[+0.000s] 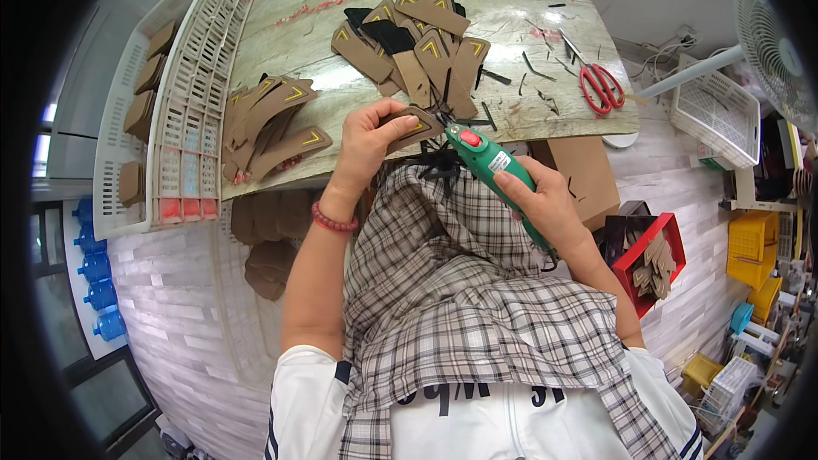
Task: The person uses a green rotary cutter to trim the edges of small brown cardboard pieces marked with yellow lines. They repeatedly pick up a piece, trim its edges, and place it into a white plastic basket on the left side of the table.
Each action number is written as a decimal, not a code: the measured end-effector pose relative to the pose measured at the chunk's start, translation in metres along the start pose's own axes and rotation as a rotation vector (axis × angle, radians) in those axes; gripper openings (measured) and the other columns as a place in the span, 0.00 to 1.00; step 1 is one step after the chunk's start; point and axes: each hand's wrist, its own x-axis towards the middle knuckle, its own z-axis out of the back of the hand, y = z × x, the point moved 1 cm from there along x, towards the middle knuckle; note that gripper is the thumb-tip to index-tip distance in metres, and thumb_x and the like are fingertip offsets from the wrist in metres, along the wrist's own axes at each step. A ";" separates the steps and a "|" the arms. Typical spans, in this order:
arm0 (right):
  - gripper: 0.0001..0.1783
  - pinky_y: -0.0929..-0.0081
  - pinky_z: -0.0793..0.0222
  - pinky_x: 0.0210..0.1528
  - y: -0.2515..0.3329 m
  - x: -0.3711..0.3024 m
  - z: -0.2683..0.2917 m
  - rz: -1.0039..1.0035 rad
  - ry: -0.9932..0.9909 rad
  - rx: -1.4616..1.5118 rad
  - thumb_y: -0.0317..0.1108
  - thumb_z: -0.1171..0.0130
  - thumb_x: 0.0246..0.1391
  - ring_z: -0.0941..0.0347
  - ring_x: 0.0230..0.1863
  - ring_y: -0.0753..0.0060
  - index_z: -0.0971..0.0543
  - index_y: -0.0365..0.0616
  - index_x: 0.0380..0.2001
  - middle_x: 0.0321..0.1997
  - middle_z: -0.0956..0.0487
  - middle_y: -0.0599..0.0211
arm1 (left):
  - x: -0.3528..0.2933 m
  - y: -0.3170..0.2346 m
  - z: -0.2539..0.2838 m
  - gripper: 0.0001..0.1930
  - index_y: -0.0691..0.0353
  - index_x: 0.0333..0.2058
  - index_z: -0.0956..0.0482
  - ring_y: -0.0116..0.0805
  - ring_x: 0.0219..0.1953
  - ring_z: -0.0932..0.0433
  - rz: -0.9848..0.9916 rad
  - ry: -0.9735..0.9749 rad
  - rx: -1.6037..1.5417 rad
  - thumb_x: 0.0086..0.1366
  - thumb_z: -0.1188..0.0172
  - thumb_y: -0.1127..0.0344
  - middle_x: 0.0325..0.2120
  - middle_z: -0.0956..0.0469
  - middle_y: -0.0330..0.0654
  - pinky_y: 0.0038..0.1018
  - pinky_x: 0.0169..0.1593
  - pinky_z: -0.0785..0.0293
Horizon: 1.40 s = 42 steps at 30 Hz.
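Biggest thing is the table [290, 43], its near edge passing under the left hand's [375, 129] wrist while the right hand [538, 196] sits just past it. White crate [192, 94] way out left of the left hand has brown pieces in it, a pile [285, 102] of patches eats the room between, and the red box [667, 226] down right of the right hand holds tan bits. Hands are apart: right's wrapped round a green cutter [490, 160], left's pinching a brown patch [417, 129] between them, at the cutter's tip.
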 end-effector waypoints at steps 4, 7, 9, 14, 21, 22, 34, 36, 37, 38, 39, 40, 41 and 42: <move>0.20 0.80 0.37 0.20 -0.001 -0.001 0.000 0.025 0.027 -0.038 0.47 0.39 0.56 0.34 0.17 0.84 0.23 0.37 0.34 0.19 0.28 0.70 | 0.002 -0.001 0.011 0.05 0.67 0.35 0.20 0.17 0.31 0.26 0.046 0.092 0.077 0.62 0.40 0.73 0.30 0.21 0.32 0.16 0.38 0.29; 0.20 0.80 0.37 0.20 -0.003 -0.001 -0.001 0.009 0.043 -0.041 0.47 0.39 0.56 0.33 0.17 0.83 0.23 0.37 0.34 0.19 0.27 0.70 | 0.004 0.000 0.016 0.05 0.67 0.36 0.20 0.17 0.31 0.26 0.065 0.117 0.113 0.61 0.39 0.73 0.30 0.21 0.33 0.16 0.37 0.29; 0.20 0.80 0.37 0.20 -0.002 -0.001 -0.002 0.005 0.050 -0.034 0.47 0.39 0.56 0.33 0.17 0.83 0.23 0.37 0.34 0.19 0.27 0.70 | 0.003 -0.002 0.015 0.05 0.67 0.35 0.20 0.17 0.30 0.26 0.068 0.130 0.121 0.61 0.39 0.73 0.29 0.21 0.32 0.16 0.36 0.29; 0.20 0.80 0.37 0.20 -0.006 0.000 -0.004 0.003 0.054 -0.027 0.47 0.39 0.56 0.33 0.17 0.83 0.23 0.37 0.35 0.19 0.27 0.70 | 0.003 -0.005 0.013 0.05 0.67 0.33 0.20 0.17 0.29 0.27 0.066 0.165 0.156 0.60 0.39 0.72 0.27 0.22 0.32 0.16 0.35 0.30; 0.20 0.81 0.37 0.20 0.000 0.003 -0.008 -0.042 0.082 0.006 0.46 0.39 0.55 0.33 0.17 0.84 0.22 0.38 0.37 0.21 0.26 0.70 | -0.001 -0.005 0.012 0.04 0.65 0.30 0.21 0.15 0.28 0.30 0.120 0.187 0.168 0.60 0.38 0.71 0.25 0.24 0.29 0.14 0.33 0.33; 0.19 0.81 0.38 0.20 0.003 0.004 -0.011 -0.051 0.079 0.010 0.46 0.39 0.55 0.33 0.17 0.84 0.22 0.38 0.37 0.21 0.27 0.71 | -0.002 -0.005 0.013 0.04 0.65 0.30 0.21 0.14 0.28 0.30 0.121 0.194 0.178 0.60 0.38 0.70 0.25 0.24 0.29 0.14 0.33 0.34; 0.20 0.81 0.39 0.19 -0.009 0.004 -0.010 -0.101 -0.004 0.074 0.46 0.39 0.56 0.34 0.18 0.85 0.22 0.38 0.40 0.21 0.28 0.73 | 0.002 -0.053 0.125 0.14 0.65 0.41 0.22 0.34 0.41 0.26 -0.455 -0.667 1.344 0.59 0.37 0.63 0.36 0.23 0.41 0.30 0.48 0.31; 0.20 0.81 0.39 0.19 -0.010 0.002 -0.010 -0.087 -0.017 0.076 0.46 0.39 0.56 0.34 0.19 0.85 0.22 0.38 0.40 0.21 0.28 0.73 | 0.017 -0.044 0.107 0.15 0.63 0.39 0.23 0.43 0.42 0.29 -0.456 -0.718 1.183 0.56 0.35 0.61 0.35 0.26 0.45 0.35 0.46 0.33; 0.20 0.81 0.39 0.19 -0.010 0.003 -0.010 -0.078 -0.016 0.075 0.45 0.39 0.56 0.34 0.19 0.85 0.22 0.38 0.39 0.21 0.28 0.73 | 0.030 -0.033 0.091 0.12 0.63 0.33 0.23 0.41 0.37 0.28 -0.325 -0.710 0.950 0.56 0.35 0.61 0.30 0.25 0.44 0.34 0.42 0.32; 0.20 0.81 0.39 0.19 -0.011 0.003 -0.010 -0.069 -0.019 0.072 0.45 0.39 0.56 0.34 0.19 0.85 0.22 0.37 0.39 0.21 0.28 0.73 | 0.046 -0.018 0.072 0.10 0.62 0.29 0.23 0.39 0.32 0.28 -0.429 -0.698 0.909 0.56 0.34 0.62 0.25 0.26 0.42 0.33 0.38 0.32; 0.20 0.81 0.39 0.19 -0.012 0.003 -0.008 -0.071 -0.018 0.064 0.45 0.40 0.56 0.34 0.19 0.84 0.22 0.37 0.39 0.21 0.28 0.72 | 0.062 -0.012 0.051 0.10 0.62 0.26 0.25 0.38 0.30 0.28 -0.450 -0.652 0.930 0.56 0.34 0.63 0.23 0.27 0.41 0.33 0.37 0.31; 0.20 0.81 0.39 0.19 -0.013 0.003 -0.009 -0.068 -0.026 0.062 0.46 0.40 0.57 0.34 0.18 0.84 0.22 0.37 0.39 0.21 0.28 0.72 | 0.078 0.001 0.038 0.13 0.61 0.26 0.26 0.39 0.32 0.27 -0.357 -0.654 0.789 0.55 0.33 0.60 0.24 0.27 0.41 0.34 0.36 0.31; 0.20 0.81 0.39 0.20 -0.014 0.002 -0.009 -0.069 -0.038 0.056 0.46 0.40 0.57 0.34 0.18 0.84 0.22 0.37 0.39 0.21 0.29 0.72 | 0.093 0.007 0.024 0.16 0.61 0.29 0.27 0.41 0.31 0.26 -0.229 -0.722 0.806 0.54 0.32 0.56 0.25 0.27 0.42 0.37 0.35 0.31; 0.20 0.81 0.39 0.20 -0.015 0.002 -0.009 -0.065 -0.043 0.053 0.46 0.40 0.57 0.34 0.18 0.84 0.22 0.37 0.38 0.21 0.29 0.72 | 0.110 0.018 0.021 0.24 0.62 0.36 0.29 0.45 0.36 0.24 -0.169 -0.755 0.914 0.52 0.32 0.50 0.32 0.25 0.47 0.40 0.38 0.28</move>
